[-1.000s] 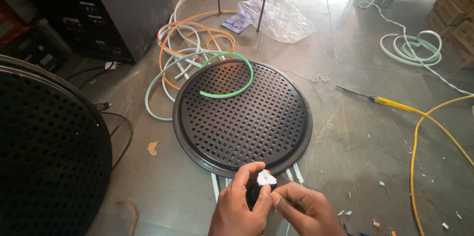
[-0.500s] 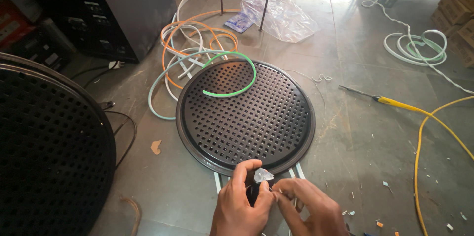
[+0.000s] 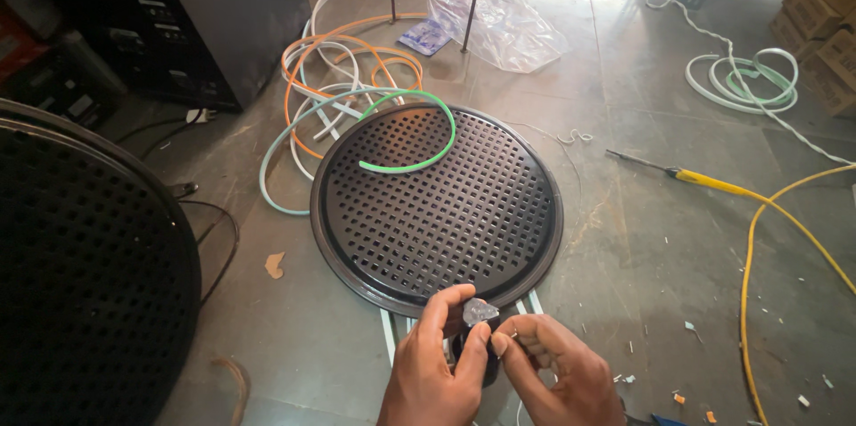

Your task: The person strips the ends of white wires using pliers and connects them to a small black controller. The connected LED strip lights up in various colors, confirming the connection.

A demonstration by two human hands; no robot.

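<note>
Both hands meet at the bottom of the view, just over the near rim of a round black grille (image 3: 437,212) that lies flat on the grey floor (image 3: 624,239). The left hand (image 3: 437,372) is curled, its thumb and forefinger pinched on a small pale crumpled scrap (image 3: 479,311), held just above the grille's edge. The right hand (image 3: 557,372) is also curled, its fingertips closed right beside the scrap; whether they grip the scrap itself or something thin next to it cannot be told. A dark object sits under the hands, mostly hidden. White strips (image 3: 389,337) poke out from beneath the grille near the wrists. A green cable (image 3: 428,149) arcs over the grille's far part, joining a tangle of orange, white and pale teal cables (image 3: 339,78) on the floor behind it. To the left a second, larger black grille (image 3: 80,274) fills the corner, with a dark cabinet (image 3: 178,7) beyond it. A clear plastic bag (image 3: 504,29) lies at the top by the thin legs of a stand (image 3: 473,7). To the right lie a screwdriver (image 3: 687,176) with a yellow handle, a yellow cable (image 3: 758,256) curving along the floor, and a coil of white cable (image 3: 740,78) further back. Small scraps dot the floor near the right hand.
</note>
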